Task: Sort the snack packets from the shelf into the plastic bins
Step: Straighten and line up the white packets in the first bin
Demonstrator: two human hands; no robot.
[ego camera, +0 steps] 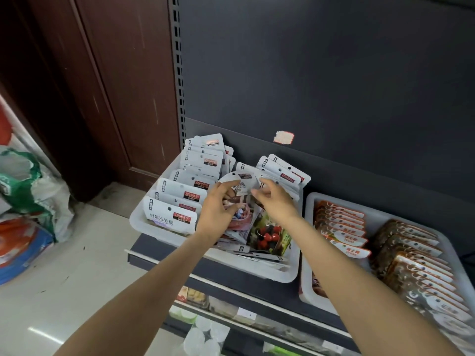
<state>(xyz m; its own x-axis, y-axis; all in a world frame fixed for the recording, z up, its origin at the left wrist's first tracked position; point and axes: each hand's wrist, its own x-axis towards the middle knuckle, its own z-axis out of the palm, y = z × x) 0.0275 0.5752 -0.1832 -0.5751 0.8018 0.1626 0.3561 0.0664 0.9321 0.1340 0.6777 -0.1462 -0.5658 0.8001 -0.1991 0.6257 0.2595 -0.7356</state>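
A white plastic bin [144, 227] on the dark shelf holds several white-topped snack packets [180, 199] standing in a row along its left side, and another stack [282, 170] at its back right. Loose packets with fruit pictures [270, 235] lie flat in its front right part. Both hands reach into the bin's middle. My left hand [218, 209] and my right hand [275, 201] both pinch the white top of one snack packet [243, 179], which stands upright between them. The lower part of that packet is hidden by my fingers.
A second white bin [308, 253] to the right holds rows of orange-topped and brown packets [341, 227]. The dark shelf back panel [334, 86] rises behind. A lower shelf [231, 312] carries more goods. Bags [33, 191] sit on the tiled floor at left, beside a brown door.
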